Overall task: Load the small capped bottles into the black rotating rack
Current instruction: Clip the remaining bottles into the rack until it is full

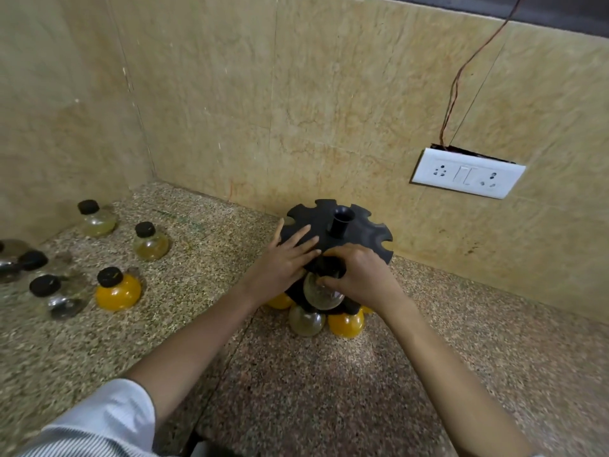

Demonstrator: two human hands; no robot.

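The right hand point(359, 275) is curled around the neck of a clear bottle point(321, 293), gripped at a slot on the near rim of the black rack point(333, 230). The left hand point(283, 262) is laid flat, fingers spread, on the rack's top disc and holds nothing. The bottle is held upright, cap up, round body hanging below the disc. Lower slots are filled by an orange bottle point(346, 323) and others. Loose bottles point(118, 288) are stood well to the left on the worktop point(329, 390); the rack is set close to the back wall.
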